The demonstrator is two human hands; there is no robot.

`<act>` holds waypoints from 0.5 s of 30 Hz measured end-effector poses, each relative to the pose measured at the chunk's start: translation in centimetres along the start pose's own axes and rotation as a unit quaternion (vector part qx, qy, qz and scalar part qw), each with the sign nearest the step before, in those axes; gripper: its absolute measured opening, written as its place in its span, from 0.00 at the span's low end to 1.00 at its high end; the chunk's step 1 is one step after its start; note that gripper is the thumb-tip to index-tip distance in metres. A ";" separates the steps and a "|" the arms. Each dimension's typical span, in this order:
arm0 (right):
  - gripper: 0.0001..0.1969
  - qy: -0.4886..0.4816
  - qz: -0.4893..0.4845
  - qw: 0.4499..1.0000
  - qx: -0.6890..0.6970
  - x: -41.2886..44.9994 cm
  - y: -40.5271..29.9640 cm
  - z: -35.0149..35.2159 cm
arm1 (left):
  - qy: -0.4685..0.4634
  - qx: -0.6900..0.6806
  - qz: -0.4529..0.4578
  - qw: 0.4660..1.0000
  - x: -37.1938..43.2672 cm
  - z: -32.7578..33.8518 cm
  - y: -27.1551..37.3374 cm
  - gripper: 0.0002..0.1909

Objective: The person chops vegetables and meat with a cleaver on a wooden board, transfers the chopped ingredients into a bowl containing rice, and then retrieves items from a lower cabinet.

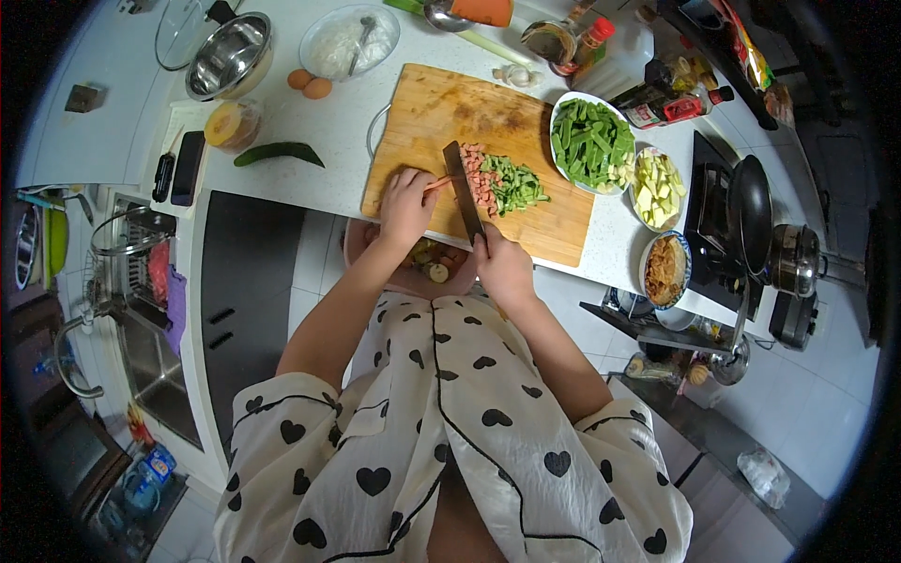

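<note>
My right hand [502,264] grips the handle of a kitchen cleaver [463,190], whose blade rests on the wooden cutting board [422,105]. My left hand [408,210] holds thin pink strips [438,184], perhaps ham or sausage, on the board just left of the blade. Diced pink pieces [481,184] lie right against the blade's other side, and chopped green vegetable pieces [519,184] lie beside them. At the board's right edge stands a white bowl of sliced green vegetables [593,141]. A whole cucumber [279,153] lies on the counter at left.
Two eggs [310,84], a glass bowl of white food [355,42] and a steel bowl [232,56] stand back left. Bowls of pale green chunks [658,188] and brown food [666,271] stand right, near a wok [750,214]. A pink bin [450,278] sits below the counter edge.
</note>
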State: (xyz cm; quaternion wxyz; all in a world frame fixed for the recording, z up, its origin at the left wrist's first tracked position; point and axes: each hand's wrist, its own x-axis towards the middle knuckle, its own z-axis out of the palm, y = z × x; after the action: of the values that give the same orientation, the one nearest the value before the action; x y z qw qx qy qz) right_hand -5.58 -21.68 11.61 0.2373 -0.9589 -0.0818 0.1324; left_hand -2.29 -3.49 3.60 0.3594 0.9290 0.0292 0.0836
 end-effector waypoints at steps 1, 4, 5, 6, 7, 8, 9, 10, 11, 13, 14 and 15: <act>0.11 -0.007 -0.002 1.000 -0.016 0.0 -0.2 0.0 | 0.001 0.000 -0.001 1.000 0.0 0.2 -0.1 0.12; 0.11 -0.014 -0.008 0.999 -0.041 0.0 -0.7 -0.1 | 0.010 0.018 -0.003 1.000 0.2 0.5 -0.2 0.11; 0.11 -0.015 -0.012 0.999 -0.048 0.1 -1.0 -0.1 | 0.016 0.023 -0.003 1.000 0.1 0.5 -0.2 0.10; 0.11 -0.014 -0.011 0.999 -0.049 0.1 -1.1 -0.1 | 0.021 0.028 -0.002 0.999 0.2 0.4 -0.2 0.09; 0.11 -0.022 -0.013 0.998 -0.054 0.1 -1.3 -0.2 | 0.021 0.028 -0.002 0.999 0.1 0.4 -0.1 0.09; 0.11 -0.030 -0.016 0.998 -0.059 0.1 -1.5 -0.1 | 0.021 0.025 -0.002 0.999 0.1 0.4 -0.1 0.08; 0.11 -0.030 -0.016 0.998 -0.059 0.1 -1.6 0.0 | 0.021 0.023 -0.001 1.000 0.1 0.3 0.0 0.08; 0.11 -0.063 -0.003 0.994 -0.089 0.2 -1.7 0.3 | 0.021 0.023 -0.001 1.000 0.1 0.3 0.0 0.08; 0.11 -0.097 0.009 0.988 -0.119 0.2 -1.8 0.6 | 0.018 0.031 -0.002 0.999 0.1 0.3 0.0 0.08; 0.11 -0.089 0.010 0.988 -0.122 0.2 -1.9 1.7 | 0.015 0.039 -0.004 0.999 0.0 0.3 0.0 0.08; 0.11 -0.081 0.012 0.989 -0.125 0.2 -1.8 2.3 | 0.021 0.037 -0.002 0.999 0.0 0.4 0.1 0.08; 0.11 -0.081 0.011 0.989 -0.124 0.3 -1.6 2.7 | 0.027 0.036 0.000 0.999 0.0 0.3 0.1 0.08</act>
State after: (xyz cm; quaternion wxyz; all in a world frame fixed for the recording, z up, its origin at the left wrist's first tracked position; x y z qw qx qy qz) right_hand -6.22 -19.08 10.03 0.1073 -0.9680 -0.1056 0.2008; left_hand -2.26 -3.80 3.43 0.3250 0.9386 0.0416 0.1081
